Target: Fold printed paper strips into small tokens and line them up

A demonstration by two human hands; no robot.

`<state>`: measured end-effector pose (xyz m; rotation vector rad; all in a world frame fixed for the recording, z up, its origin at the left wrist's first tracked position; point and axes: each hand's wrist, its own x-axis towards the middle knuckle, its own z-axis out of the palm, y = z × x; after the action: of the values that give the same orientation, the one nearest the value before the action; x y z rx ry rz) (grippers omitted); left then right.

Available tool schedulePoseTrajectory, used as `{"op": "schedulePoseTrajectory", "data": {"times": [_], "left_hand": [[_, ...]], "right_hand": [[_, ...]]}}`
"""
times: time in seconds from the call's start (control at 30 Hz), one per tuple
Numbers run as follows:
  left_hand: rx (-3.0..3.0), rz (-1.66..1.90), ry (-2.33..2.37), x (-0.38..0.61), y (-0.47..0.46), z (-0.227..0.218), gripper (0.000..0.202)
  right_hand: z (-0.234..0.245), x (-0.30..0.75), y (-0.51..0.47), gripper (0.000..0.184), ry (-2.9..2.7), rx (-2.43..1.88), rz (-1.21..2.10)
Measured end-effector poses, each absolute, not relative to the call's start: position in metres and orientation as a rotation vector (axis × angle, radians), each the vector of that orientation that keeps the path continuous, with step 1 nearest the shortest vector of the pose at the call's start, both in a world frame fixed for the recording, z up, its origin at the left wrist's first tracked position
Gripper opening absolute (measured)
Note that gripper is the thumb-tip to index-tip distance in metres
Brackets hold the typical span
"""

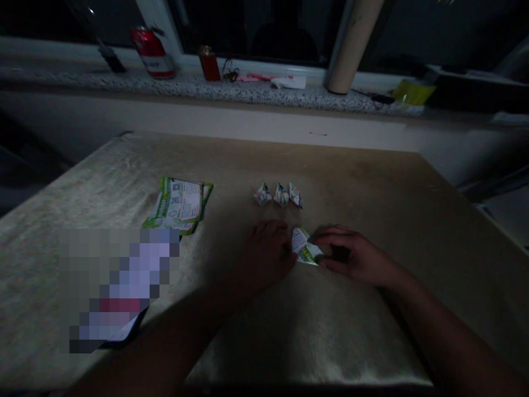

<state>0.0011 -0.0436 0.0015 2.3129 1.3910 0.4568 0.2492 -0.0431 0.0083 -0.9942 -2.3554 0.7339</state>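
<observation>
Between my hands a small folded piece of printed green-and-white packet (306, 252) lies on the table, with creased flaps meeting near its middle. My left hand (266, 251) has its fingers bent at the piece's left edge, the thumb at its lower left corner. From the other side, the thumb and fingers of my right hand (351, 251) pinch the right edge. Just beyond stand three small folded packet shapes in a row: a left one (263, 194), a middle one (281, 195) and a right one (295, 195). Flat green-and-white packets (182, 201) lie stacked to the left.
A phone (132, 298), its screen blurred out, lies on the pale table (231, 157) left of my forearm. On the speckled windowsill (248, 95) stand a red can (152, 52), an orange-red bottle (209, 64) and a cardboard tube (353, 47).
</observation>
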Motion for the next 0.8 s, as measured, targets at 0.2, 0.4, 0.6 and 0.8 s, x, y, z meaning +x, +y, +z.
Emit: {"op": "schedulePoseTrajectory", "data": {"times": [0.2, 0.4, 0.6, 0.8], "left_hand": [[2.333, 0.502, 1.354, -0.001, -0.045, -0.001, 0.016], [2.382, 0.511, 1.326, -0.002, -0.045, -0.004, 0.018], [2.457, 0.478, 1.195, -0.011, -0.041, -0.005, 0.028], [2.503, 0.484, 1.068, -0.011, -0.035, -0.003, 0.027]], "right_hand": [[0.007, 0.246, -0.044, 0.028, -2.305, -1.022, 0.666], [0.012, 0.235, -0.052, 0.035, -2.502, -1.001, 0.456], [0.013, 0.23, -0.057, 0.023, -2.619, -1.018, 0.252], [0.015, 0.229, -0.058, 0.03, -2.664, -1.038, 0.206]]}}
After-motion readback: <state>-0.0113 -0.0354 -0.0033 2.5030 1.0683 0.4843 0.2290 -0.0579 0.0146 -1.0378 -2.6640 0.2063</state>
